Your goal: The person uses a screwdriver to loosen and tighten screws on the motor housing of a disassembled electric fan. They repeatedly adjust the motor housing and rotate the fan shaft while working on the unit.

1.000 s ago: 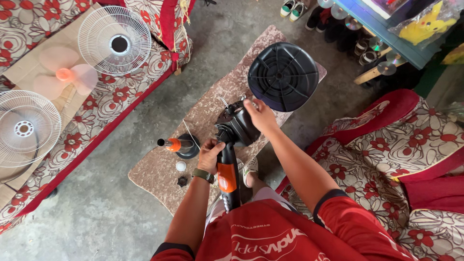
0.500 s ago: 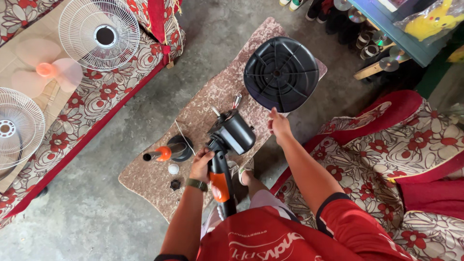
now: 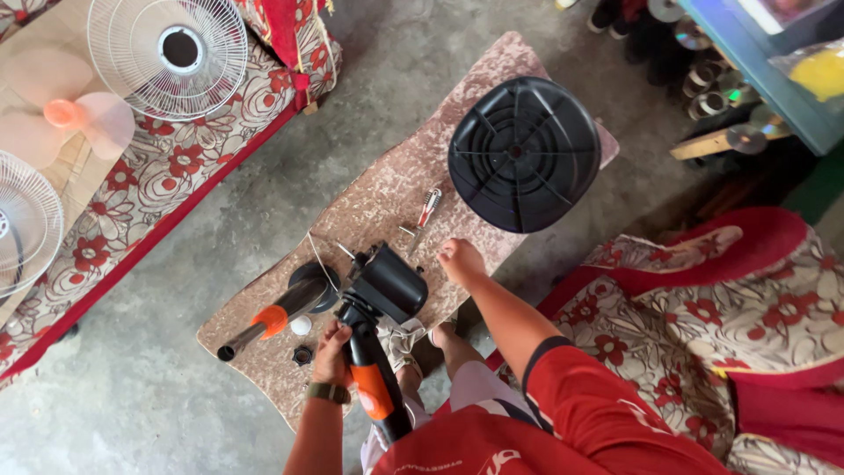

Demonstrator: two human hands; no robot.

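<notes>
My left hand (image 3: 332, 345) grips the black and orange neck of a fan stand just below the black motor housing (image 3: 389, 283), holding it upright over a speckled table (image 3: 369, 207). My right hand (image 3: 460, 260) rests on the table just right of the motor, fingers loosely curled, holding nothing I can see. A screwdriver with a red and white handle (image 3: 426, 211) lies just beyond it, with small screws beside it. The round black fan base (image 3: 524, 154) lies upside down at the table's far end.
A black and orange tube (image 3: 272, 317), a white cap (image 3: 301, 325) and a black nut (image 3: 302, 355) lie on the table's left part. Two white fan grilles (image 3: 167, 54) and an orange blade (image 3: 75, 114) rest on a floral mat at left. Floral cushions (image 3: 703, 308) are at right.
My right hand has left the motor housing and moved right, down onto the table. The left hand keeps its grip on the neck. The camera view has shifted.
</notes>
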